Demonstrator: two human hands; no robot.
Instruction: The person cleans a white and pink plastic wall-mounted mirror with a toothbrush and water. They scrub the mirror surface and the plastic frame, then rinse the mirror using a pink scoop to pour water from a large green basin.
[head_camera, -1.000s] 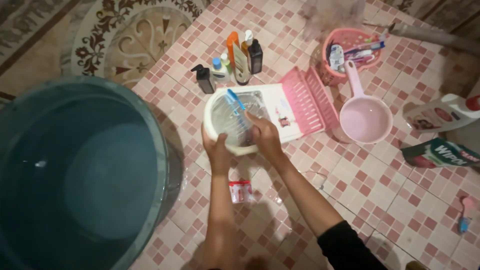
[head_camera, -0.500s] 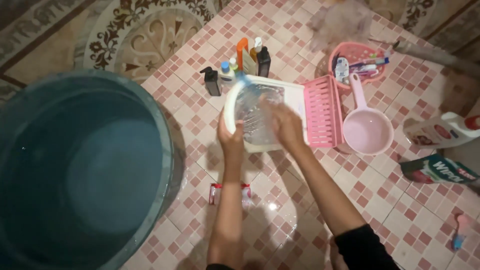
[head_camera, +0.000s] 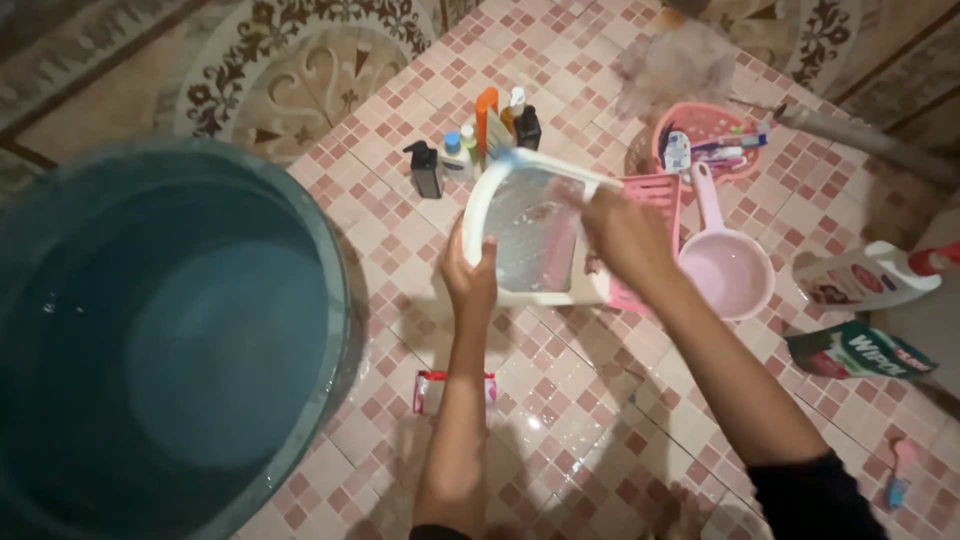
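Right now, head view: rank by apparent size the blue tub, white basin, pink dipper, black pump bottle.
1. blue tub, though nearest the camera
2. white basin
3. pink dipper
4. black pump bottle

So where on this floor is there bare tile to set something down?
Bare tile lies between the blue tub and the green pouch, past the small sachet. It is crowded by the bottles, pink basket and pink dipper.
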